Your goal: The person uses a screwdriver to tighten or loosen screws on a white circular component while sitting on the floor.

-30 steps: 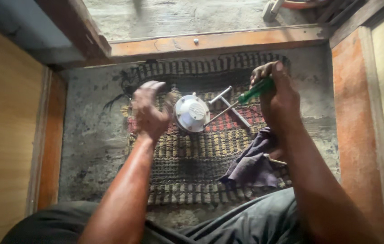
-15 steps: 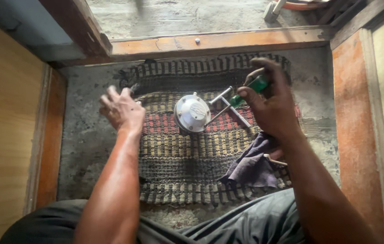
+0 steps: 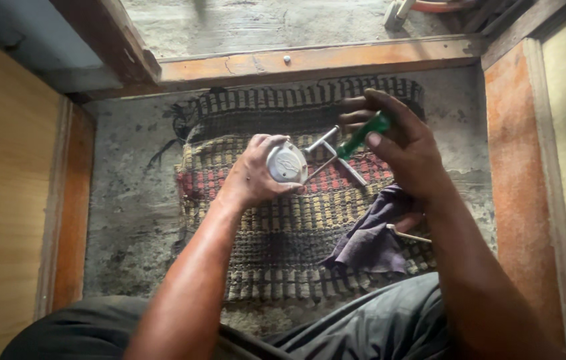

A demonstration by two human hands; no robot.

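Note:
My left hand grips a round silver metal part with metal arms sticking out of it, held over a woven striped mat. My right hand holds a green-handled screwdriver, whose thin shaft points down-left toward the metal part. Both hands are close together above the middle of the mat.
A dark purple cloth lies on the mat's right side with a thin pale stick beside it. The mat sits on a grey concrete floor framed by a wooden sill and wooden door frames. My dark-trousered legs fill the bottom.
My left hand swung back from the left side of the mat and took hold of the round metal part. My right hand stayed up with the screwdriver.

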